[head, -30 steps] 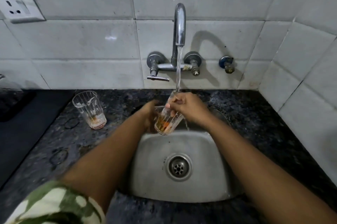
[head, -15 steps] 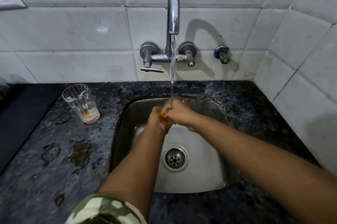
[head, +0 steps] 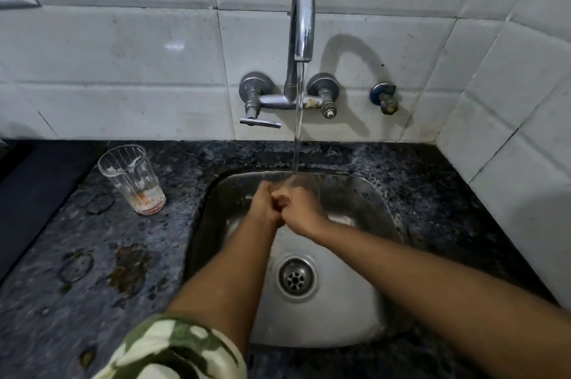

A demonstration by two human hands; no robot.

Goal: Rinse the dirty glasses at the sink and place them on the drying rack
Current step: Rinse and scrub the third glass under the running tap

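Both my hands meet over the steel sink (head: 364, 193), under the running stream from the tap (head: 302, 17). My left hand (head: 265, 205) and my right hand (head: 302, 212) are closed knuckle to knuckle around a clear glass (head: 307, 185). Only its wet far side shows behind my right hand, where the water strikes it. A second ribbed glass (head: 133, 181) stands upright on the dark granite counter (head: 92, 270) left of the sink, with orange residue at its bottom. It is well apart from my hands. No drying rack is in view.
The tap's lever handle (head: 260, 123) sticks out below the left valve, and a small blue-capped valve (head: 384, 97) sits on the tiles to the right. A black mat (head: 34, 193) lies at the counter's left. The counter left of the sink carries wet rings and stains. The drain (head: 297, 278) is open.
The glass, seen tilted with orange liquid a second ago, is now mostly hidden behind my closed hands, which have sunk lower into the sink. The view has shifted slightly.
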